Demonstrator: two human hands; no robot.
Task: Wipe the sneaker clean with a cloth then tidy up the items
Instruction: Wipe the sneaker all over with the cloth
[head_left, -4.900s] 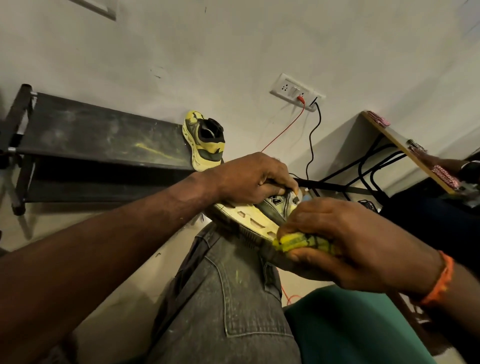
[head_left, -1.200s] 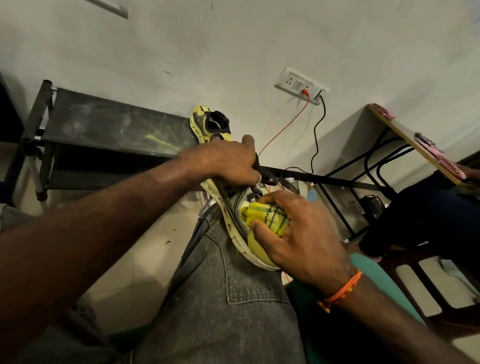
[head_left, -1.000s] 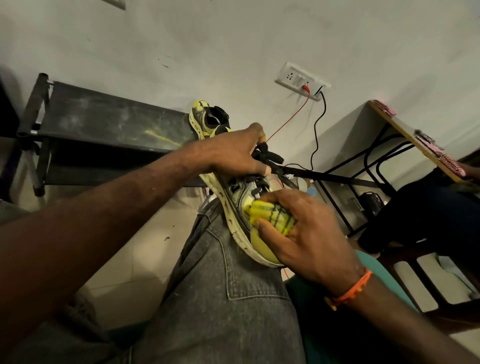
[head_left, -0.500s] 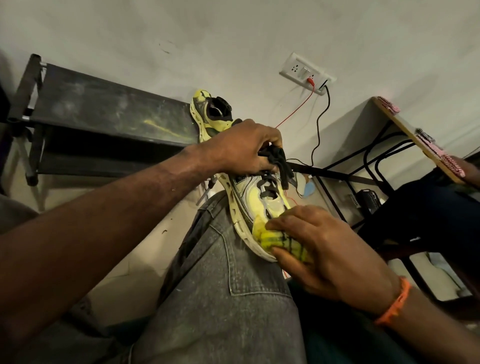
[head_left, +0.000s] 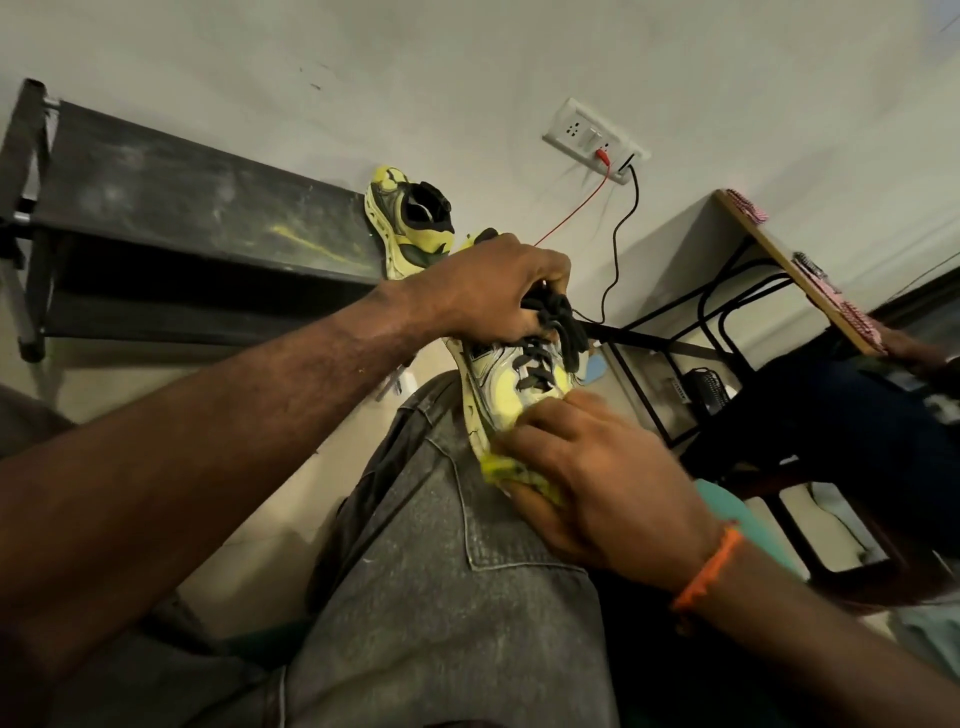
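Our left hand (head_left: 498, 291) clamped the sneaker (head_left: 511, 387) steady on our knee; right hand (head_left: 597, 478), at five o'clock, pressed the cloth (head_left: 511, 475) against its toe.

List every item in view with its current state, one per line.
Sneaker: propped on the knee, laces loose, gripped at the collar.
Left hand: closed on the sneaker.
Cloth: bunched, pressed against the toe.
Right hand: closed on the cloth.
Second sneaker: untouched, leaning against the wall by the rack.
Wall socket: two cables plugged in.

No legible text anywhere.
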